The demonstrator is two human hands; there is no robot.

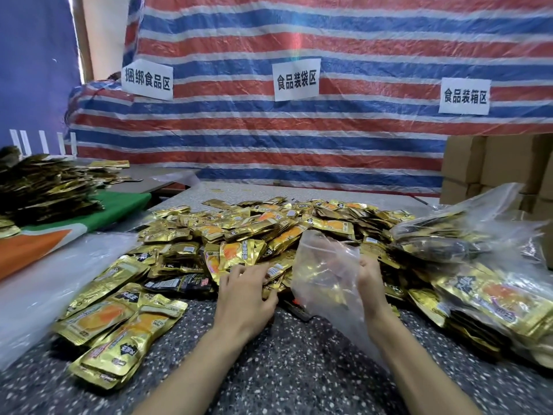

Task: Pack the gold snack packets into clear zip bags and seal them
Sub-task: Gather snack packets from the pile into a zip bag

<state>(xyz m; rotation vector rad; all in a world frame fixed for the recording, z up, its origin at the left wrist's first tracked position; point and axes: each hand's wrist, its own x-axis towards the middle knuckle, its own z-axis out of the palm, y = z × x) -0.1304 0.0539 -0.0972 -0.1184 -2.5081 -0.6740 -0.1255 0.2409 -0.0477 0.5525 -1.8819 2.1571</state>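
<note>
Clear bag [324, 275] at centre is pinched upright by the right hand [370, 278], likely for filling, while the left hand [247, 295] grips packets [274, 270] at the pile's [269, 226] edge.

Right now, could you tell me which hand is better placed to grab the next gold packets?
Probably the left: the left hand grips gold packets at the pile's edge, while the right hand holds the clear zip bag.

Gold packets [239, 232] with orange print — a red, blue and white striped tarp [299, 139] — black-and-white speckled table [299, 354].
</note>
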